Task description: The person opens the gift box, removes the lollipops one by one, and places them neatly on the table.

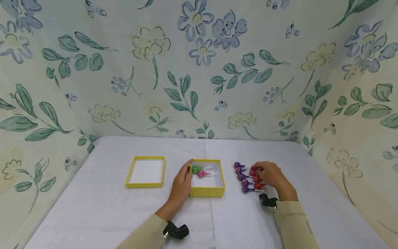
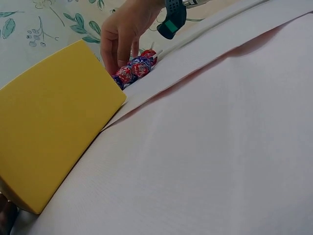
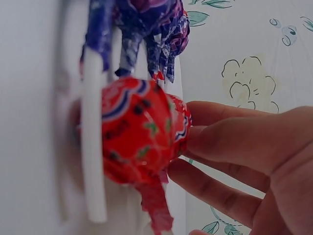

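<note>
Yellow square cardboard box point(image 1: 207, 191) is steadied at its left wall by the left hand point(image 1: 181, 185), fingers relaxed | red-wrapped lollipop point(image 3: 139, 139) is pinched by the right hand point(image 1: 271, 175), right of box | step judged: pick-up; next a lift into box | counted: two lollipops boxed, about eight outside, one yellow lid point(image 1: 145, 172) left.

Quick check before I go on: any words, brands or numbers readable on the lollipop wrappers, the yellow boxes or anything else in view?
None can be read.
Red lollipop at the right hand: the wrapper shows printed shapes, too blurred to read.
Purple lollipops: too small to read.
Yellow box and lid: plain, no text shows.
</note>
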Motion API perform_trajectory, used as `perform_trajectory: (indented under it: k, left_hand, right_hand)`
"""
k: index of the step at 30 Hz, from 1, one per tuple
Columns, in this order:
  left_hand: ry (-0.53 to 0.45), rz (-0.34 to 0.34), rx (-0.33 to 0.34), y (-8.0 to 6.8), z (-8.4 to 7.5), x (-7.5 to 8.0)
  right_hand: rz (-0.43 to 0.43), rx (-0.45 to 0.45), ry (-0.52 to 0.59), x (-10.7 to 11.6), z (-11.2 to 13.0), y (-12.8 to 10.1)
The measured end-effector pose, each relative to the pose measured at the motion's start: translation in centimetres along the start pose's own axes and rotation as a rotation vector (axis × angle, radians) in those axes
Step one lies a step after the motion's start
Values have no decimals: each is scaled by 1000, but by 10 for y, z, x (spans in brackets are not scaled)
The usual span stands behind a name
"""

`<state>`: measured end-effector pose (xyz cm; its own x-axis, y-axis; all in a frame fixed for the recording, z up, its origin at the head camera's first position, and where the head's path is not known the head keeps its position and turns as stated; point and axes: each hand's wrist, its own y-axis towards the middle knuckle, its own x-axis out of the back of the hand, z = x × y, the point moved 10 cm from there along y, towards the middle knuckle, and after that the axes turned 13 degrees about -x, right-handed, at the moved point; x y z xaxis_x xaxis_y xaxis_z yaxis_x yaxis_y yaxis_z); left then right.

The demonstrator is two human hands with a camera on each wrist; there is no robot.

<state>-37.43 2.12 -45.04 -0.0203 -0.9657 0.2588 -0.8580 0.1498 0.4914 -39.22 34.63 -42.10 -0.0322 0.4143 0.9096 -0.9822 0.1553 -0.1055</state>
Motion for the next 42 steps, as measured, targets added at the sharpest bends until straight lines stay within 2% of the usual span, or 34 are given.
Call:
perform_trajectory:
  k: [6, 13, 28, 42]
  left_hand:
    - [-3, -6, 14, 2, 1, 0]
    - [5, -6, 30, 0, 5, -2]
    - [6, -13, 7, 2, 4, -3]
    - [15, -8, 32, 1, 5, -1]
  right_hand:
    - [1, 20, 7, 1, -3, 3]
    - [24, 4, 13, -2, -8, 4]
    - [29, -14, 37, 4, -4, 0]
    - [-26, 80, 73, 15, 31, -14]
